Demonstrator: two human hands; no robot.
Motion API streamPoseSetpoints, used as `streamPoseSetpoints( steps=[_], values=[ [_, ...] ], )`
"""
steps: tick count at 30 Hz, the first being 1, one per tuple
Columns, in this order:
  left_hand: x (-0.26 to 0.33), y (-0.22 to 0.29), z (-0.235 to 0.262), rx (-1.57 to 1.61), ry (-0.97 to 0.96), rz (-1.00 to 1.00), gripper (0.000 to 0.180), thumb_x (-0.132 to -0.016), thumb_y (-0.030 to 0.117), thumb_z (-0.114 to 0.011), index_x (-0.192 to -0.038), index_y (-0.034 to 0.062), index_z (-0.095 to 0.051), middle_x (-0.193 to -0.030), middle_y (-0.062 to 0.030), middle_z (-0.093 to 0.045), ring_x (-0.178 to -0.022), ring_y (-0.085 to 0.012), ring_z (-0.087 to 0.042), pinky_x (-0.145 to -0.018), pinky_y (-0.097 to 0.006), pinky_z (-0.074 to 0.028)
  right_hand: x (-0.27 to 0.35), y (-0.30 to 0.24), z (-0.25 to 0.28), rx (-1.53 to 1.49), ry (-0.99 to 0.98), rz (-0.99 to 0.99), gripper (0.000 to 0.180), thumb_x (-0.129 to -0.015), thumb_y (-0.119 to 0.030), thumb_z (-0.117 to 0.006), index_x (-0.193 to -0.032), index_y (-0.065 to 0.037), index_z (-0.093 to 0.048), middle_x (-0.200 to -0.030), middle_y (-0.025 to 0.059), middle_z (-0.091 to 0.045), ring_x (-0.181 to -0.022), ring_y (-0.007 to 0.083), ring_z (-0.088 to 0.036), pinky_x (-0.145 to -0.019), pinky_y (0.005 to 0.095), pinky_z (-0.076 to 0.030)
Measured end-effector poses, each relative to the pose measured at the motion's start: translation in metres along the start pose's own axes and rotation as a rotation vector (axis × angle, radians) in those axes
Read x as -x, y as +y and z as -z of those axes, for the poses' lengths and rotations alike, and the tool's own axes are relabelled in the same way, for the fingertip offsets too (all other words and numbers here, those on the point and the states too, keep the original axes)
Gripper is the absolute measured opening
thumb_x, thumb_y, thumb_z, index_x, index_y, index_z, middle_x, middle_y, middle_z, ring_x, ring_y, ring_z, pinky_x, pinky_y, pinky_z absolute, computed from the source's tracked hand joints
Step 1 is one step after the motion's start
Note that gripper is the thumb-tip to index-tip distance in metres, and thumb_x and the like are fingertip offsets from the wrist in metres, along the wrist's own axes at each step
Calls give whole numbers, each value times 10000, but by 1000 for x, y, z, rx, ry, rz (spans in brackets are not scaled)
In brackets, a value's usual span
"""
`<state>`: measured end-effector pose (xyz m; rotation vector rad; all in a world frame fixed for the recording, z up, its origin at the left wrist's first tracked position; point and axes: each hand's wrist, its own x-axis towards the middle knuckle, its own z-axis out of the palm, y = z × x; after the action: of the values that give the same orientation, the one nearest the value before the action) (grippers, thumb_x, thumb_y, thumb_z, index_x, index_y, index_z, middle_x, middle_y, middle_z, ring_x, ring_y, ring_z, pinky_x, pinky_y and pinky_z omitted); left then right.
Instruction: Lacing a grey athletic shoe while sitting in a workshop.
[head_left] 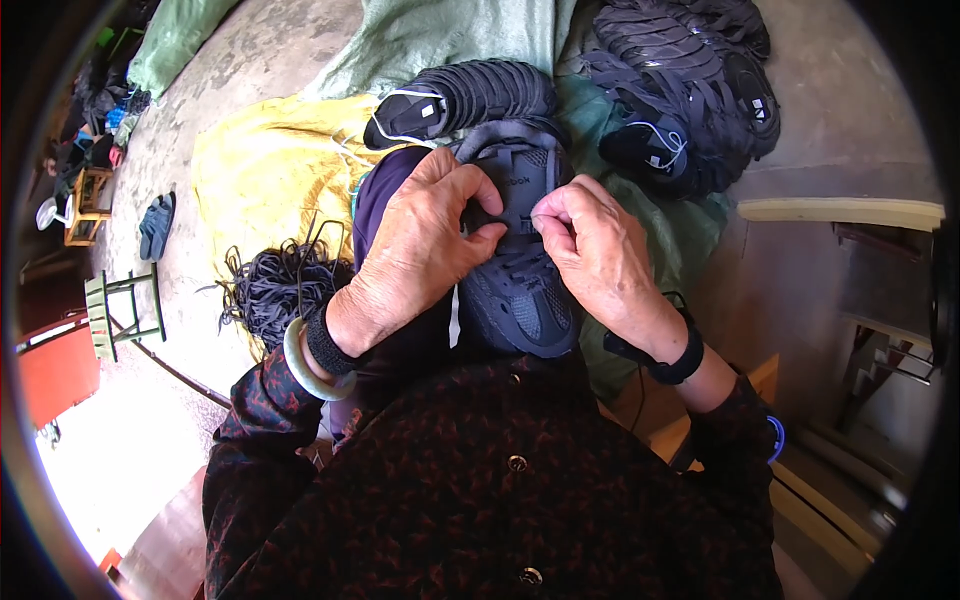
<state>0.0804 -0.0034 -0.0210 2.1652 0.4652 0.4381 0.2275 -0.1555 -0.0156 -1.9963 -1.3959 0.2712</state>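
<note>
A dark grey sneaker (522, 305) lies across my lap, toe toward me, its tongue (520, 180) standing up between my hands. Dark laces (520, 270) cross its lower eyelets. My left hand (432, 222) is at the shoe's left side, thumb and forefinger curved with a gap between their tips; its other fingers are hidden. On the right side, my right hand (590, 235) pinches thumb and forefinger together close by the tongue. What it pinches is too small to make out. A pile of loose black shoelaces (280, 290) lies beside my left forearm.
Beyond the sneaker lies a row of nested dark shoes (485, 100); a larger heap of dark shoes (690, 100) is at the far right. Yellow sacking (270, 160) and green sacking (440, 35) cover the floor. Slippers (157, 226) and a small stool (125, 312) are left, a wooden bench (840, 212) right.
</note>
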Motion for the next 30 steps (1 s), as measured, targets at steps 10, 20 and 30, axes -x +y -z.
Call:
streamPoseSetpoints(
  steps=[10,20,30],
  values=[
    [3,2,-3,7,12,0,259,-723,12,-834,-904,79,-663,-835,-30,-478,-730,-162,-515,-654,-300,-470,-3,-3,-2,-96,-56,-49,73,-893,10,-690,-934,-15,-635,-881,100,-613,-805,283,-643,-717,370,-508],
    [5,0,-5,71,12,-4,231,-743,-18,-806,-900,64,-658,-860,-45,-501,-729,-161,-558,-642,-298,-489,-4,-3,1,-181,-135,-135,17,-925,-6,-674,-929,10,-670,-884,82,-597,-782,210,-624,-714,337,-499],
    [6,-2,-1,128,-23,-19,207,-773,-32,-797,-932,27,-679,-911,-72,-534,-758,-171,-608,-670,-303,-522,-1,-9,0,-172,-91,-86,32,-909,-3,-653,-941,-8,-651,-907,133,-621,-871,330,-657,-783,411,-524]
  ],
)
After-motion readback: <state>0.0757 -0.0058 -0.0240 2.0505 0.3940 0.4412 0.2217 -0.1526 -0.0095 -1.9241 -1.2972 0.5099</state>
